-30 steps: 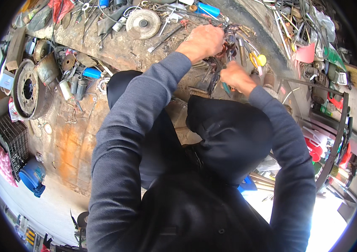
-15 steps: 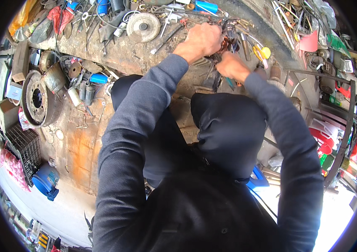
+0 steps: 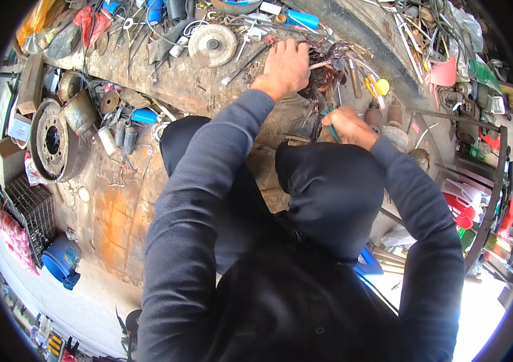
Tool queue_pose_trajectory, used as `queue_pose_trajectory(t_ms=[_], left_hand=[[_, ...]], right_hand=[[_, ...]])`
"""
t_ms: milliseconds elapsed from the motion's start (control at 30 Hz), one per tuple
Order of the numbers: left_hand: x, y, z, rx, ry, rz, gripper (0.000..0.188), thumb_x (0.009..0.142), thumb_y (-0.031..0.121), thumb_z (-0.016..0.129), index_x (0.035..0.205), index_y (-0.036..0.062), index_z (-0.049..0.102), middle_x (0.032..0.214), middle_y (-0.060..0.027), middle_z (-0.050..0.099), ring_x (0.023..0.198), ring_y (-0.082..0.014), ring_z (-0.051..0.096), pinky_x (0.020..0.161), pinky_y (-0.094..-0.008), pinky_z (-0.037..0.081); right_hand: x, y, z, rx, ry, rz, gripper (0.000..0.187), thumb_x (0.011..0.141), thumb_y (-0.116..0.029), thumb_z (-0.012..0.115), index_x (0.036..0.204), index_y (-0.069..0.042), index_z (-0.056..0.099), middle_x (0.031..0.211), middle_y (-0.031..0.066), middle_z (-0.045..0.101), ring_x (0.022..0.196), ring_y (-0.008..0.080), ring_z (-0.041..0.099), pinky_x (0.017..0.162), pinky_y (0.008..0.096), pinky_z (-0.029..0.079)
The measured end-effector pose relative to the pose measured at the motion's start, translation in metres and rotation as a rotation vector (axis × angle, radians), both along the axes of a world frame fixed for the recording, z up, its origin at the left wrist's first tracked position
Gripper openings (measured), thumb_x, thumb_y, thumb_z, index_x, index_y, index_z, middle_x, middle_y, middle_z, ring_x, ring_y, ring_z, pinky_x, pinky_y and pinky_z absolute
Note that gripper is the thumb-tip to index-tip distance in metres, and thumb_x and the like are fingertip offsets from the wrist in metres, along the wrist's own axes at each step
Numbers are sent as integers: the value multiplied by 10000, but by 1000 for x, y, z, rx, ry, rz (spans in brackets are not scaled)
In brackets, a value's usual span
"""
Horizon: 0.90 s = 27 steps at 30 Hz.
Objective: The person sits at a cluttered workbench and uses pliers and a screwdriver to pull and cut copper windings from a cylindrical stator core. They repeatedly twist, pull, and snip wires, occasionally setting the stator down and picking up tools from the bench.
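Note:
At the top centre, my left hand [image 3: 285, 67] is closed, its fingers bent over the left side of a tangle of dark and copper-red wires [image 3: 325, 81]. What its fingers hold is hidden; a pale rod [image 3: 319, 64] sticks out to its right across the tangle. My right hand [image 3: 353, 125] is lower and to the right, beside my raised knee. It is closed around a teal-handled tool [image 3: 331, 128], whose working end I cannot make out.
A grinding wheel-like disc [image 3: 212, 44] lies left of my left hand. Yellow-handled tools [image 3: 380, 87] and rusty cylinders [image 3: 373, 114] are on the right. Farther left stand a wheel drum [image 3: 53, 141], a black crate [image 3: 27, 205] and a blue bucket [image 3: 62, 259].
My right hand has drawn back from the wires, down and to the right, and now grips the teal-handled tool. My left hand has shifted slightly left and down, uncovering more of the tangle.

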State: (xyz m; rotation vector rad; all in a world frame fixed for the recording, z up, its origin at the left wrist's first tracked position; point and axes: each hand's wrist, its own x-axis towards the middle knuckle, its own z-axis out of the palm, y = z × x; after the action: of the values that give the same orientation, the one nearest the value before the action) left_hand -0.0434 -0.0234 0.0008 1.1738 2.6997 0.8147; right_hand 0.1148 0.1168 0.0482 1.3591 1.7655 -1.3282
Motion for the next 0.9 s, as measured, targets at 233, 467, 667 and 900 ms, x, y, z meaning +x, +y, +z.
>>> queue_pose_trajectory(t_ms=[233, 467, 667, 900], left_hand=[[21, 16, -53, 528, -309, 477, 279, 901, 83, 663, 1180, 87, 679, 1129, -185, 675, 1060, -410, 665, 940, -479, 532], [14, 20, -62, 490, -279, 495, 289, 885, 79, 673, 1174, 69, 681, 1145, -210, 698, 1073, -449, 662, 943, -494, 525], [14, 20, -58, 435, -292, 502, 281, 879, 74, 655, 1159, 90, 639, 1119, -179, 664, 1051, -446, 647, 907, -536, 515], [9, 18, -60, 452, -301, 452, 298, 919, 106, 640, 1216, 80, 632, 1146, -200, 668, 1112, -435, 639, 955, -526, 504]], right_hand=[[29, 0, -14, 145, 187, 202, 171, 865, -92, 633, 781, 54, 598, 667, 158, 647, 516, 266, 634, 466, 451, 485], [56, -8, -57, 530, 407, 387, 226, 835, -163, 636, 903, 51, 616, 870, 312, 689, 844, 503, 672, 766, 527, 544], [56, -33, -64, 673, 434, 347, 294, 811, -148, 621, 1021, 57, 619, 898, 345, 680, 874, 551, 656, 797, 598, 522], [54, -8, -62, 595, 375, 543, 352, 857, -190, 601, 1101, 63, 623, 1018, 355, 690, 993, 543, 657, 906, 606, 510]])
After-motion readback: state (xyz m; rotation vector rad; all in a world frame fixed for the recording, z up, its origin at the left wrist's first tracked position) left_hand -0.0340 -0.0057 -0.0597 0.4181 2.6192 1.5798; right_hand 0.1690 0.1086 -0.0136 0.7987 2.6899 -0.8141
